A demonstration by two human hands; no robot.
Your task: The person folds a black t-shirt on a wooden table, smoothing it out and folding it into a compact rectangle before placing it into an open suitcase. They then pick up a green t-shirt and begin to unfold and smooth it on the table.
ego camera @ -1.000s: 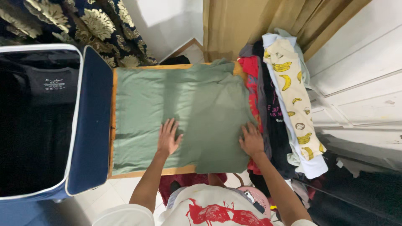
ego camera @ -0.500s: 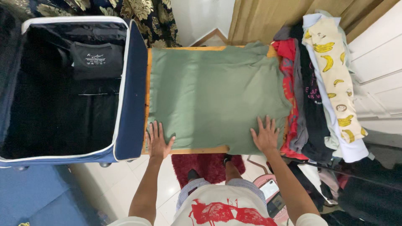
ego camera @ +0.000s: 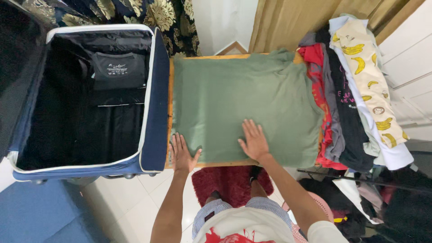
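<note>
A green shirt point(ego camera: 243, 99) lies spread flat over a small wooden table point(ego camera: 169, 117). My left hand point(ego camera: 182, 154) rests flat on the shirt's near left corner, fingers apart. Flat on the shirt's near middle lies my right hand point(ego camera: 254, 141), fingers also spread. Neither hand grips the cloth.
An open dark blue suitcase point(ego camera: 155, 103) with a folded black shirt point(ego camera: 119, 68) inside stands left of the table. A pile of clothes point(ego camera: 346, 99), topped by a banana-print garment point(ego camera: 371, 76), lies to the right. A red mat point(ego camera: 229, 182) is under the table.
My right hand slid left from the shirt's near right corner to its near middle. My left hand stayed at the near left corner. The view shifted slightly to the right.
</note>
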